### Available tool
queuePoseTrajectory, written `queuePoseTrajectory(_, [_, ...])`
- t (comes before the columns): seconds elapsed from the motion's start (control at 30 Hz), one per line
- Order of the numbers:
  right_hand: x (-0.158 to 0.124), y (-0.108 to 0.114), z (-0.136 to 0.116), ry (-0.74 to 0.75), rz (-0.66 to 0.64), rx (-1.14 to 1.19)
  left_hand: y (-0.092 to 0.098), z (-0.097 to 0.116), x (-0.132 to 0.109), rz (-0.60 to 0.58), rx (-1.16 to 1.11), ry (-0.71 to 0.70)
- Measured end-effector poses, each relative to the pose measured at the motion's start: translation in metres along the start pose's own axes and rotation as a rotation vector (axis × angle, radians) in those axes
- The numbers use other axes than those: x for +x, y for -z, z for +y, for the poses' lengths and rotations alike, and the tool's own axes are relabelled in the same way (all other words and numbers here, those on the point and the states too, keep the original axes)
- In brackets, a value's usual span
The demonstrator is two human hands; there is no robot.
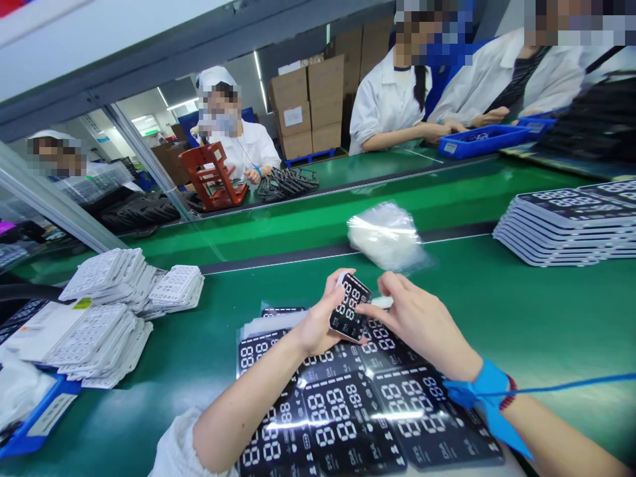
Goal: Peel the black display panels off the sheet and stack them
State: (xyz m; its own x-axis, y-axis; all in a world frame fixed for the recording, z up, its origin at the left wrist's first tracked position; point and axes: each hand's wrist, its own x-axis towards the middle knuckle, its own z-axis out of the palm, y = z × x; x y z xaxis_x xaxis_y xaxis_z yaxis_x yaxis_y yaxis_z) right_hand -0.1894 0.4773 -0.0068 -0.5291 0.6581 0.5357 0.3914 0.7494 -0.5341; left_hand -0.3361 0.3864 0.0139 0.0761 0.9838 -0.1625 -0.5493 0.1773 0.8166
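My left hand [320,321] is closed around a small black display panel [350,306] printed with white segment digits, tilted up above the table. My right hand [415,318] is beside it, one fingertip against the panel's face. Between its bent fingers a small white piece [381,302] shows, too covered to name. Below both hands lie sheets of black display films [342,424] with the same digits, glossy and laid in rows. A blue wrist strap [484,387] with a cord is around my right wrist.
Stacks of white frames [99,338] stand at left near a blue bin [44,417]. A clear plastic bag [387,232] lies ahead. Stacked black display panels [571,222] are at right. Across the green bench [199,371] co-workers sit by a red fixture [213,175] and blue trays [484,139].
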Motion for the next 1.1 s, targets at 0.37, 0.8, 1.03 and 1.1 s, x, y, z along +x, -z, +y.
queuePoseTrajectory(0.37, [-0.015,-0.001,-0.028,0.441,-0.139,0.382,-0.018,-0.018,-0.002,0.126,0.402,-0.203])
queuePoseTrajectory(0.8, [-0.012,-0.005,-0.034,0.393,-0.147,0.464,-0.020,-0.015,-0.008,0.157,0.430,-0.185])
queuePoseTrajectory(1.03, [-0.008,-0.004,-0.031,0.325,-0.082,0.471,-0.029,-0.016,-0.007,0.141,0.342,-0.151])
queuePoseTrajectory(1.1, [-0.007,-0.004,-0.030,0.294,-0.111,0.503,-0.029,-0.016,-0.007,0.134,0.309,-0.105])
